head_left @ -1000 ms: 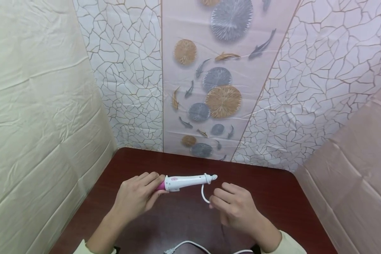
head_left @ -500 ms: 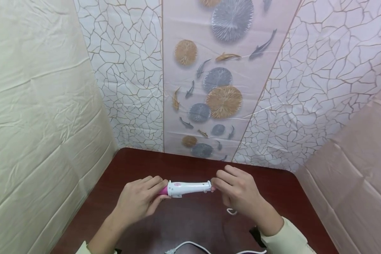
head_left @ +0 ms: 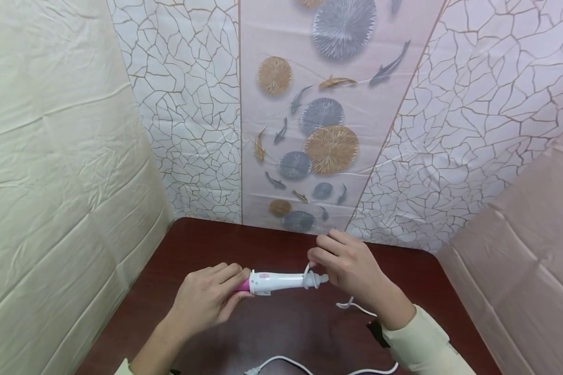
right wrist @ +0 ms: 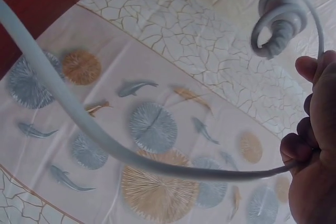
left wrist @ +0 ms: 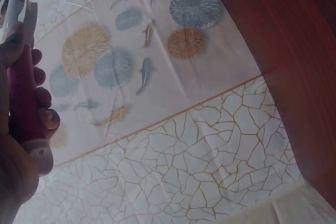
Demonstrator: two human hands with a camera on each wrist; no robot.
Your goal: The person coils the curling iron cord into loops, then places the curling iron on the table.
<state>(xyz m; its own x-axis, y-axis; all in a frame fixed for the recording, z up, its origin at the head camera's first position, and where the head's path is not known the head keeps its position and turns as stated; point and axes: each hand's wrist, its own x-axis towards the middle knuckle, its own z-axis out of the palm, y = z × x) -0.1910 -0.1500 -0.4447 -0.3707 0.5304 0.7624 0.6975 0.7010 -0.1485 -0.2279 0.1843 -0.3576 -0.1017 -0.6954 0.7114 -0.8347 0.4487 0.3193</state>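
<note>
A white and pink curling iron (head_left: 279, 282) is held level above the table in the head view. My left hand (head_left: 204, 298) grips its pink barrel (left wrist: 25, 95), fingers curled around it in the left wrist view. Just beyond the iron's handle end, my right hand (head_left: 349, 265) pinches the white power cord (right wrist: 113, 145). In the right wrist view the cord loops around the handle end, over the ribbed sleeve (right wrist: 281, 34). From there it runs to my right fingertips, then passes under the curled lower fingers and sags away to the left.
The dark red-brown table (head_left: 272, 330) lies below both hands. Near its front edge rests the cord's plug (head_left: 252, 371), with more cord trailing to the right. Patterned cloth (head_left: 202, 130) hangs behind, and plain quilted cloth (head_left: 75, 219) flanks the left side.
My right hand rose from below the handle end to above it, carrying the cord around. More cord now wraps that end. The left hand keeps its grip, the iron slightly lower.
</note>
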